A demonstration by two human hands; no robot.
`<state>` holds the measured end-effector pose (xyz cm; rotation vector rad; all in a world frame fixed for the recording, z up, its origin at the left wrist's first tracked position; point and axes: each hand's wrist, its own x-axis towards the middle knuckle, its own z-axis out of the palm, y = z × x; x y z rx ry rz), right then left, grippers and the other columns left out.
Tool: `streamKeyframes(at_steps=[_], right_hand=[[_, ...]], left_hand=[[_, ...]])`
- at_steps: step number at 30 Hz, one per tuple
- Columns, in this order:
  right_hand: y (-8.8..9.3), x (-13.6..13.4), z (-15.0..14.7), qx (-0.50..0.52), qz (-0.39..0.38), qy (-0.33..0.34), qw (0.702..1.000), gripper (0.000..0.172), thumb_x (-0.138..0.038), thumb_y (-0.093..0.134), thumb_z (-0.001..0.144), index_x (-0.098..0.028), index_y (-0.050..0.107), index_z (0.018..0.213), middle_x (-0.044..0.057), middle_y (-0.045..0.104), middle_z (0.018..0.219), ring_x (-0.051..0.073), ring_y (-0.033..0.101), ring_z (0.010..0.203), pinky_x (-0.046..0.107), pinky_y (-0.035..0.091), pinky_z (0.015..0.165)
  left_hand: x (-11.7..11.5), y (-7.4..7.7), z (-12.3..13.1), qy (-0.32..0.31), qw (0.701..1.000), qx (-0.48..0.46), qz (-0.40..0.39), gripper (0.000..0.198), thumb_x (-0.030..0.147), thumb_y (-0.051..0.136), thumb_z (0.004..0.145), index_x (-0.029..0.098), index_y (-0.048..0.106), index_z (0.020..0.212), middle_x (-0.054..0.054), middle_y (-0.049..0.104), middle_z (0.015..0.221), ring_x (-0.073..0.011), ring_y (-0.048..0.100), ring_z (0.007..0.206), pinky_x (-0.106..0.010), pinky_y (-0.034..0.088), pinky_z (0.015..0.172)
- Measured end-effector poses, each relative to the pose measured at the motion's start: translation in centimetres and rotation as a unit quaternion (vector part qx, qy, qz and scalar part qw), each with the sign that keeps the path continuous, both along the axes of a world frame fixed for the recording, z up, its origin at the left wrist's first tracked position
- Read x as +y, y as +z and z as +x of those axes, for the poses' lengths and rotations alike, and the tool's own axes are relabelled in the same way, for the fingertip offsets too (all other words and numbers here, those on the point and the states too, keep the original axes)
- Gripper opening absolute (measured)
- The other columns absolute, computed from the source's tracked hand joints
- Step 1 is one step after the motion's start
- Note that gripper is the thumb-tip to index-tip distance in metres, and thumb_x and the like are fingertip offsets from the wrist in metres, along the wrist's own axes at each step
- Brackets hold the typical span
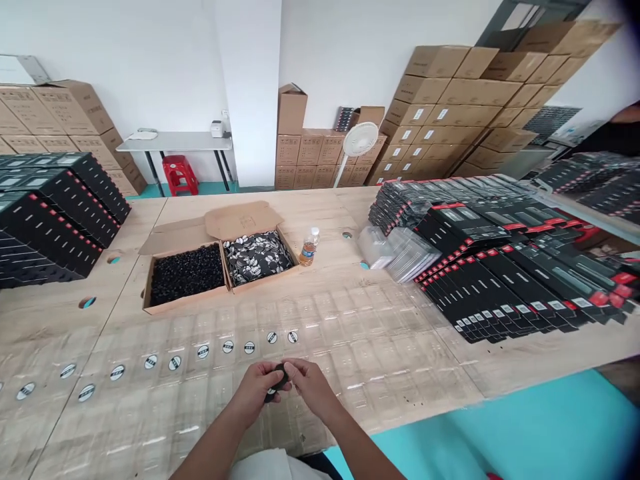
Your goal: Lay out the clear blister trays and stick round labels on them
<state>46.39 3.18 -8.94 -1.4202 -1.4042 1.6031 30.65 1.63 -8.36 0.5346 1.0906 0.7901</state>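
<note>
Near the table's front edge, my two hands meet over a few small black round discs. My left hand is closed around them, with its thumb on top. My right hand pinches the upper edge of the discs, its fingertips touching those of the left; the exact number of discs is hidden. Under and around the hands lie rows of clear plastic trays. On some of the trays sit round black-and-white labels, in a line running leftward from just beyond my hands.
A cardboard box of small black pieces adjoins another box of black-and-white pieces. Beside them stands a bottle. Black packages are stacked at right, more packages at left. Behind the table are a fan and cartons.
</note>
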Motion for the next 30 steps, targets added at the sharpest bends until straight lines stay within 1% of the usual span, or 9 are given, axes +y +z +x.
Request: streamKeyframes(at_steps=[3, 6, 10, 14, 18, 21, 25, 28, 30], right_hand=[[0.2, -0.5, -0.4, 0.017, 0.012, -0.017, 1.0, 0.041, -0.054, 0.056, 0.082, -0.017, 0.07, 0.072, -0.001, 0.056, 0.059, 0.012, 0.041, 0.054, 0.025, 0.031, 0.052], [-0.1, -0.6, -0.4, 0.045, -0.019, -0.069, 0.996, 0.047, -0.062, 0.055, 0.079, -0.017, 0.065, 0.068, -0.003, 0.047, 0.051, 0.01, 0.034, 0.048, 0.025, 0.024, 0.048], [-0.7, -0.1, -0.2, 0.058, -0.046, -0.135, 0.988, 0.05, -0.068, 0.059, 0.073, -0.018, 0.058, 0.068, -0.006, 0.042, 0.049, 0.009, 0.031, 0.046, 0.025, 0.022, 0.047], [-1.1, 1.0, 1.0, 0.036, -0.041, -0.158, 0.986, 0.047, -0.066, 0.058, 0.074, -0.021, 0.049, 0.064, -0.007, 0.039, 0.047, 0.009, 0.029, 0.045, 0.025, 0.021, 0.047], [-0.9, 2.4, 3.2, 0.017, -0.033, -0.14, 0.989, 0.044, -0.06, 0.059, 0.074, -0.021, 0.047, 0.06, -0.007, 0.04, 0.047, 0.009, 0.031, 0.046, 0.025, 0.023, 0.048], [-0.4, 3.0, 3.8, 0.029, -0.046, -0.085, 0.995, 0.038, -0.054, 0.061, 0.074, -0.019, 0.055, 0.062, -0.006, 0.043, 0.049, 0.009, 0.033, 0.047, 0.025, 0.025, 0.048], [0.3, 2.6, 3.0, 0.053, -0.05, -0.006, 0.997, 0.032, -0.046, 0.062, 0.075, -0.016, 0.069, 0.087, -0.003, 0.054, 0.061, 0.01, 0.039, 0.053, 0.025, 0.03, 0.052], [0.4, 2.1, 2.2, 0.053, -0.032, -0.021, 0.998, 0.038, -0.041, 0.064, 0.074, -0.017, 0.067, 0.104, -0.005, 0.05, 0.06, 0.011, 0.041, 0.055, 0.026, 0.033, 0.055], [0.3, 1.8, 1.8, 0.048, -0.027, -0.038, 0.998, 0.039, -0.04, 0.065, 0.074, -0.017, 0.065, 0.106, -0.006, 0.048, 0.058, 0.012, 0.042, 0.054, 0.026, 0.034, 0.055]], left_hand=[[0.8, -0.3, 0.7, 0.007, 0.999, 0.036, 0.013, 0.038, 0.046, 0.083, 0.058, 0.015, 0.065, 0.07, -0.002, 0.065, 0.06, -0.0147, 0.062, 0.059, -0.02, 0.031, 0.044], [1.5, -0.3, 1.2, 0.015, 0.999, 0.047, 0.008, 0.04, 0.045, 0.086, 0.052, 0.016, 0.06, 0.063, 0.001, 0.059, 0.052, -0.0122, 0.057, 0.05, -0.02, 0.03, 0.041], [1.7, 0.0, 1.4, 0.014, 1.0, -0.003, -0.006, 0.039, 0.042, 0.086, 0.053, 0.015, 0.064, 0.071, -0.003, 0.067, 0.065, -0.0125, 0.061, 0.058, -0.019, 0.035, 0.045], [1.5, -0.4, 1.1, 0.038, 0.998, -0.032, -0.039, 0.037, 0.039, 0.086, 0.055, 0.015, 0.066, 0.075, -0.005, 0.071, 0.074, -0.0119, 0.063, 0.062, -0.018, 0.039, 0.047], [1.5, -0.8, 0.7, 0.076, 0.994, -0.029, -0.074, 0.031, 0.031, 0.081, 0.061, 0.015, 0.069, 0.085, -0.005, 0.072, 0.076, -0.0124, 0.063, 0.063, -0.02, 0.043, 0.049], [1.7, -0.4, 0.9, 0.072, 0.994, -0.032, -0.08, 0.029, 0.026, 0.078, 0.062, 0.016, 0.07, 0.088, -0.005, 0.072, 0.078, -0.0136, 0.065, 0.066, -0.02, 0.043, 0.049], [2.2, 0.8, 1.7, 0.036, 0.998, -0.038, -0.044, 0.03, 0.036, 0.078, 0.061, 0.015, 0.069, 0.079, -0.005, 0.071, 0.075, -0.0148, 0.065, 0.065, -0.02, 0.038, 0.045], [2.4, 1.3, 2.0, -0.001, 0.999, 0.005, -0.033, 0.034, 0.041, 0.081, 0.058, 0.015, 0.067, 0.075, -0.005, 0.07, 0.069, -0.0152, 0.064, 0.062, -0.02, 0.035, 0.043], [2.5, 1.0, 1.9, 0.004, 0.999, 0.038, -0.031, 0.035, 0.041, 0.083, 0.055, 0.015, 0.064, 0.069, -0.003, 0.067, 0.061, -0.0137, 0.061, 0.056, -0.02, 0.032, 0.042]])
